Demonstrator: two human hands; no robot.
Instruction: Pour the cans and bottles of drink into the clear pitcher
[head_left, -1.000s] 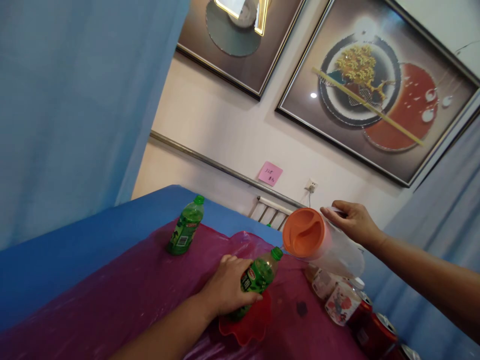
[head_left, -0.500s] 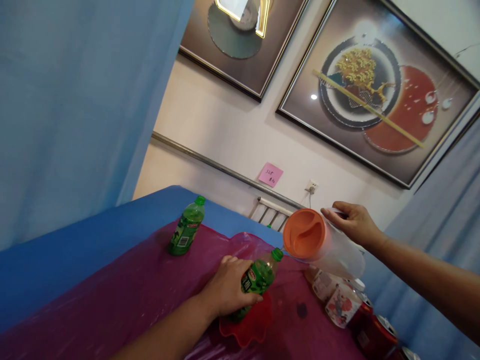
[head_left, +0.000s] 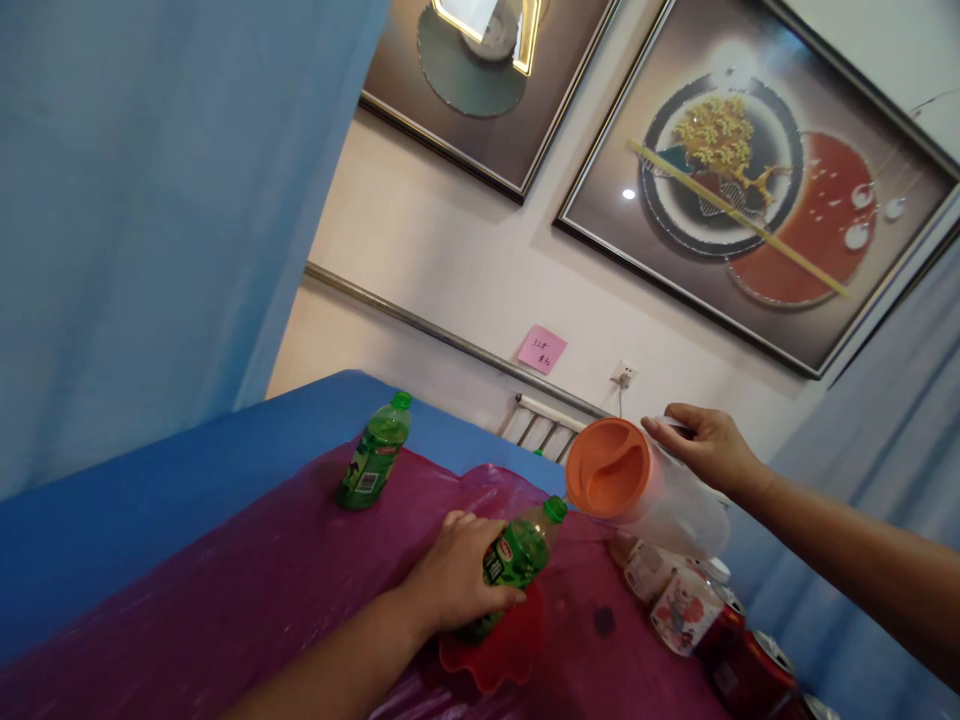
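Left hand: the left hand (head_left: 457, 570) has its fingers wrapped round the middle of a green-labelled bottle, thumb on the near side.
Held bottle: the held bottle (head_left: 521, 552) leans to the right, its lower end over a red scalloped dish (head_left: 510, 650); the hand hides part of it, so I cannot tell whether its base touches the dish.
Right hand: the right hand (head_left: 709, 440) has its fingers curled round the pale handle of a pitcher.
Pitcher: the translucent pitcher (head_left: 679, 510) is raised and tipped left, its orange lid (head_left: 609, 468) just beside the held bottle's green top — whether liquid runs between the 2 is too small to tell.
Second green bottle: the other green bottle (head_left: 375, 455) stands at the left, apart from both hands.
Right-hand row: 2 bottles with pictured labels (head_left: 686, 610), then red cans (head_left: 754, 670), 3 of them at least partly visible.
Counter: the blue counter (head_left: 150, 510) carries a purple plastic sheet (head_left: 247, 590) — dish and bottles are on it.
Wall: 2 framed pictures (head_left: 750, 190) hang above a pink note (head_left: 542, 350) and a socket (head_left: 624, 373).
Sides: blue curtains (head_left: 150, 220).
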